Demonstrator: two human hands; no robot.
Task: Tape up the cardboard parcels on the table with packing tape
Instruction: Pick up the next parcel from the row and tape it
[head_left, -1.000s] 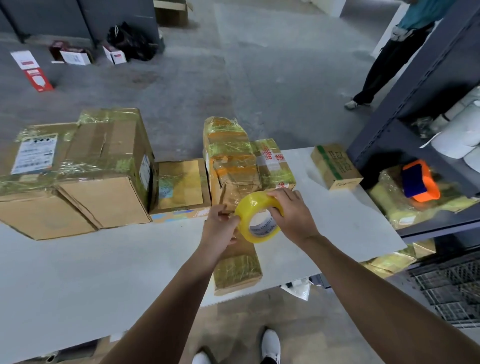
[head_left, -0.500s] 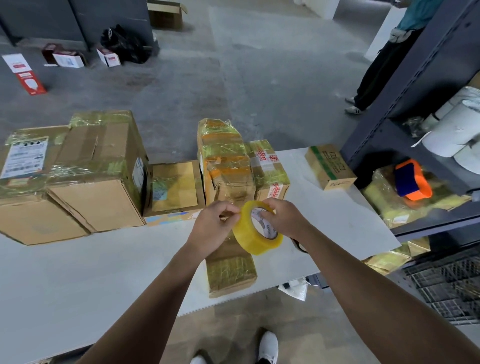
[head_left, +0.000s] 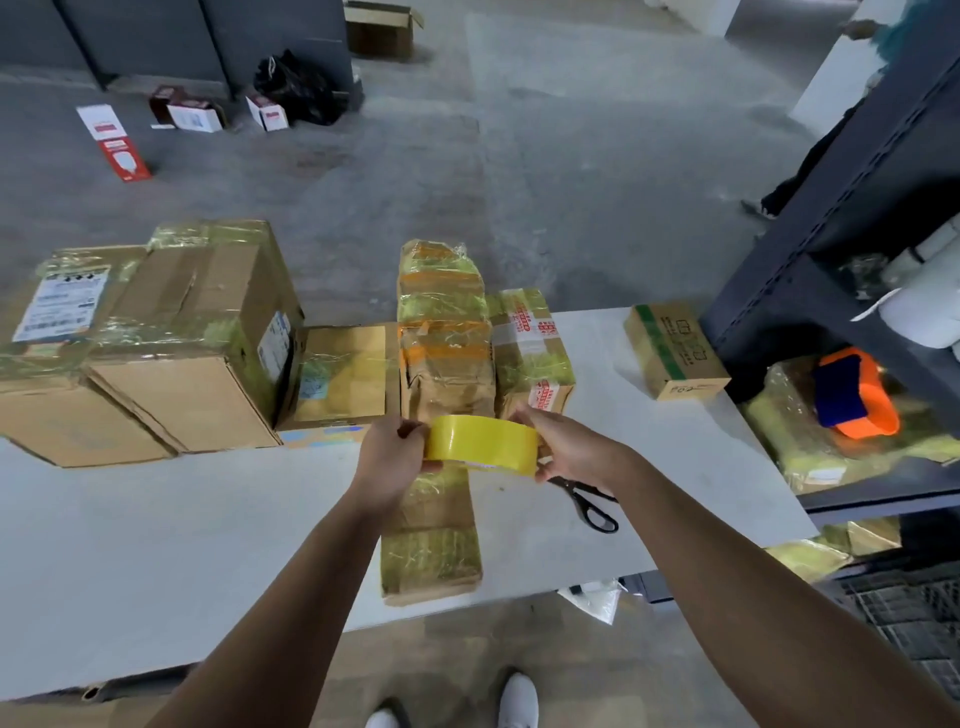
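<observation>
Above the front-middle of the white counter (head_left: 156, 545), a yellow roll of glossy packing tape (head_left: 480, 449) is held in the air, edge-on to the camera, with both grips closed on it. The left grip (head_left: 387, 457) curls around the roll's left side. The right grip (head_left: 571, 447) pinches its right side, fingers over the top and thumb beneath.

The roll looks light and stiff, a rigid ring that should not crush. Its outer face is slick, so the safer hold is probably across the flat sides or through the core. The free end cannot be made out; once lifted, the thin film would likely cling to itself or to fingers.

Directly below lies a long, narrow cardboard parcel (head_left: 434, 535), already banded in yellowish tape and reaching the counter's front edge. Its board looks creased and likely gives under pressure, so it is best steadied flat. Black-handled scissors (head_left: 589, 501) lie just right of it, partly hidden by the right wrist. Large taped cardboard boxes (head_left: 192, 353) crowd the back-left. A small green-striped carton (head_left: 675, 353) sits near the back-right corner.
</observation>
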